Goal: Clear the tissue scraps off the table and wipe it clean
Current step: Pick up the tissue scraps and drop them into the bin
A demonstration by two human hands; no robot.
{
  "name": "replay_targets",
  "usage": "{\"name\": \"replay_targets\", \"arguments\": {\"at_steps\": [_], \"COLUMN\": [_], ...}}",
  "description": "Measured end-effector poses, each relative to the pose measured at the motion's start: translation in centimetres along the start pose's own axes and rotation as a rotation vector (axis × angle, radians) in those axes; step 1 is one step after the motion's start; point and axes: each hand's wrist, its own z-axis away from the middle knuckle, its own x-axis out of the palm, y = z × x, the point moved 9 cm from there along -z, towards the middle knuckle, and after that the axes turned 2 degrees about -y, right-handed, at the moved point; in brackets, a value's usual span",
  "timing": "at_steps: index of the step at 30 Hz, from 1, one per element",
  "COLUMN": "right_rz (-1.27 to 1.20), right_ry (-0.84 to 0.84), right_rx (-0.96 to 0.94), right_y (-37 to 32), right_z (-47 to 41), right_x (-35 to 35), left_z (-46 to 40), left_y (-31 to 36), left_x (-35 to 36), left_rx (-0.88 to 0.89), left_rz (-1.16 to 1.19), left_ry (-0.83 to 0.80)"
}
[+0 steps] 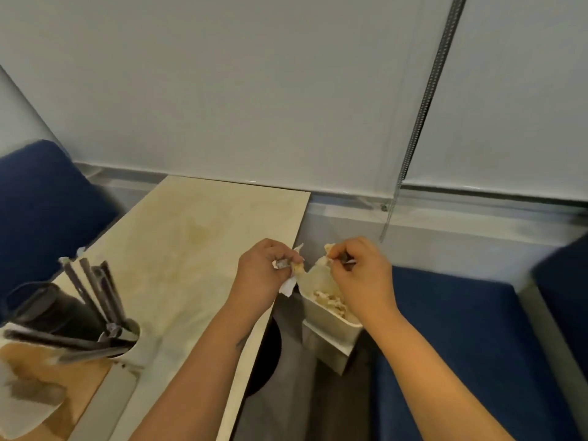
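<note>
Tabletop [191,237] runs pale and stained up the left half of my view, with blue seat cushions [461,329] on the right and a cup of wrapped utensils [105,316] near its left edge. Between them, a white bin [331,323] sits just off the tabletop's right edge with crumpled paper inside. Over that bin, my left hand [264,275] pinches tissue scraps [291,275] in curled fingers, and my right hand [359,272] grips another soiled scrap [326,254].
</note>
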Motion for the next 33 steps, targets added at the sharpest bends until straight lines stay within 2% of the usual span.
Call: {"name": "replay_targets", "arguments": {"at_steps": [8,16,24,33], "right_rz": [0.082,0.170,0.218,0.264], "right_ry": [0.102,0.121,0.090,-0.035], "right_rx": [0.121,0.230,0.288,0.371], "right_y": [7.5,14.1,18.1,21.7], "right_z": [-3.7,-9.0,-11.4,-12.4], "right_x": [-4.4,-4.0,-2.0,1.9], "left_z": [-7.9,-15.1,-16.8,-17.9], "left_y": [-2.0,-7.6,-14.0,-15.1], "left_x": [9.2,18.0,22.7,21.7], "left_rx": [0.011,-0.025,-0.192,-0.202], "left_rz": [-0.046,-0.121,-0.203,-0.128], "left_ry": [-0.162,-0.342,-0.540,-0.482]}}
